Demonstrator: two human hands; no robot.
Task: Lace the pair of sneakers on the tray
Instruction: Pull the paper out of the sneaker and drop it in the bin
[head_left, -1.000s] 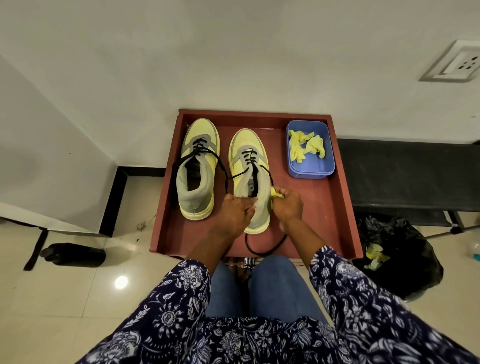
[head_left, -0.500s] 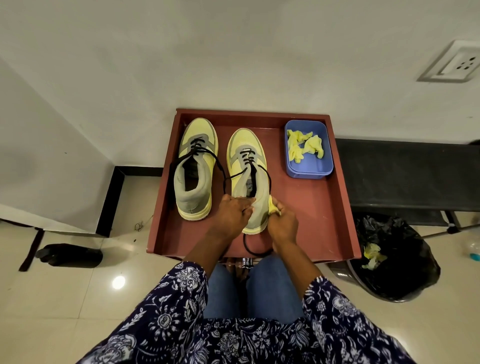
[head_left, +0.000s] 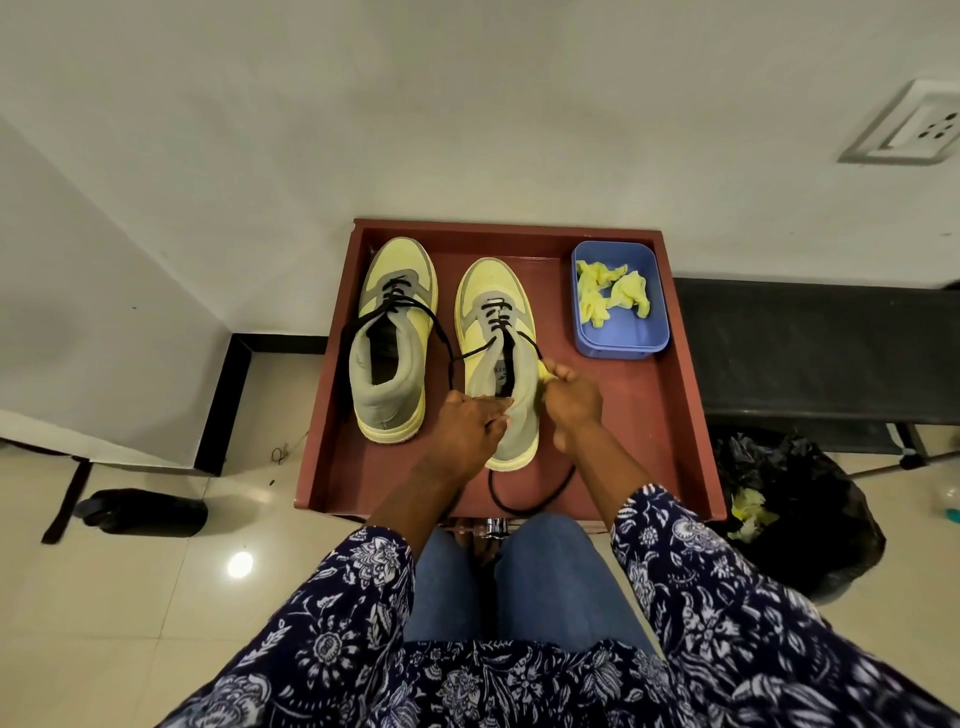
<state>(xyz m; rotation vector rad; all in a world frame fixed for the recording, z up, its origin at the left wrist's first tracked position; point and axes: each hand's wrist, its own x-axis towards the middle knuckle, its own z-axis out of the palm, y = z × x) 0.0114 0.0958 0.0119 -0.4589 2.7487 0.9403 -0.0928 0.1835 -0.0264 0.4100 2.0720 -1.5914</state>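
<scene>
Two yellow-and-grey sneakers stand side by side, toes away from me, on a red-brown tray (head_left: 670, 415). The left sneaker (head_left: 390, 338) has black lace in its lower eyelets, with loose ends hanging down its sides. On the heel collar of the right sneaker (head_left: 493, 322) rests my left hand (head_left: 467, 431), gripping it. My right hand (head_left: 569, 397) is at that shoe's right side, pinched on its black lace (head_left: 530, 499) and a small yellow scrap. The lace's slack loops on the tray behind the heel.
A blue plastic box (head_left: 618, 338) with crumpled yellow paper sits in the tray's far right corner. A black bench (head_left: 810, 353) stands to the right, and a black-lined bin (head_left: 800, 514) below it. A dark object (head_left: 145, 512) lies on the floor at left.
My right hand drew back towards me half a second ago, then moved forward and right again along the right sneaker's side. The lace loop behind the heel widened. My left hand stayed on the heel.
</scene>
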